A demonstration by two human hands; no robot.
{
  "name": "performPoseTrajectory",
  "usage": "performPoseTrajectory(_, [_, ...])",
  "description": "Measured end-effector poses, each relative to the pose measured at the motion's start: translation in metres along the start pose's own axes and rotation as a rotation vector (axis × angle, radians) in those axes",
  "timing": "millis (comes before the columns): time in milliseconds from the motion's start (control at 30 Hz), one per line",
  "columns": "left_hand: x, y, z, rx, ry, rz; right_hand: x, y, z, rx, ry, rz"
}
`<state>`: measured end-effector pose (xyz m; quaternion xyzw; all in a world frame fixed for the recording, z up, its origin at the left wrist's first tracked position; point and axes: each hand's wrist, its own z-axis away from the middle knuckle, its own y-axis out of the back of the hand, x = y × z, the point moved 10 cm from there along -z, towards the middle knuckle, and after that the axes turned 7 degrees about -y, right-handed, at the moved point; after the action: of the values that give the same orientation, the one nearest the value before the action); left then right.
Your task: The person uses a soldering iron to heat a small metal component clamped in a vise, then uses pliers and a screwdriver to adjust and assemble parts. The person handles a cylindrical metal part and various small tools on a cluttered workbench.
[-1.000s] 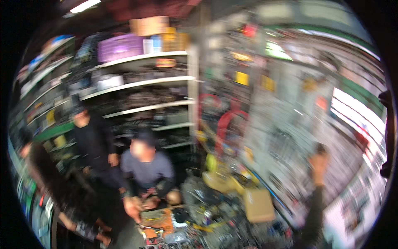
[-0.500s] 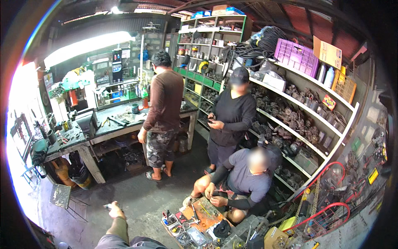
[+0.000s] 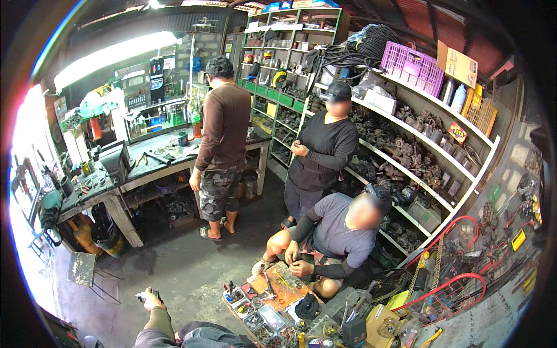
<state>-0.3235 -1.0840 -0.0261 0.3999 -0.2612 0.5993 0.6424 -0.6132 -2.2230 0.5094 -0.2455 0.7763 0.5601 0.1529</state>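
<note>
My left hand [image 3: 152, 300] is held out over the concrete floor at the lower left, fingers closed around a small silvery and dark metal part [image 3: 141, 296]. The part is too small to name, and the fingers cover some of it. My right hand does not show. To the right of my legs stands a low work table [image 3: 246, 329], with a hammer [image 3: 270, 284] on its orange board and small bins of parts. Beside it a seated person [image 3: 342, 232] in a grey shirt holds something small in both hands.
A person in brown [image 3: 223, 127] faces the long workbench [image 3: 174, 168]; another in black [image 3: 322, 145] stands by shelves [image 3: 432, 151] of metal parts. A small stool [image 3: 83, 268] is at the left. Red-framed racks [image 3: 452, 296] and clutter fill the right side.
The view has shifted slightly. My left hand has moved a little left and down, still holding the part. The person in black has brought both hands together near the chest.
</note>
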Motion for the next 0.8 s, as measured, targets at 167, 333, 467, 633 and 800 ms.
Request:
performPoseTrajectory(167, [0.002,-0.007,-0.003,-0.078,-0.009,0.251,-0.071,-0.030,0.068,-0.132,0.181,-0.130])
performPoseTrajectory(333, [0.049,-0.015,-0.007,-0.224,-0.045,0.402,-0.180,-0.117,0.222,-0.491,0.430,-0.258])
performPoseTrajectory(467, [0.156,-0.024,-0.008,-0.446,-0.094,0.489,-0.249,-0.213,0.425,-0.965,0.512,-0.298])
performPoseTrajectory(633, [0.373,-0.021,-0.101,-0.718,-0.377,0.687,-0.304,-0.302,0.699,-1.588,0.533,-0.633])
performPoseTrajectory(800, [0.529,-0.003,-0.145,-0.816,-0.602,0.811,-0.396,-0.212,0.875,-1.404,1.179,-0.715])
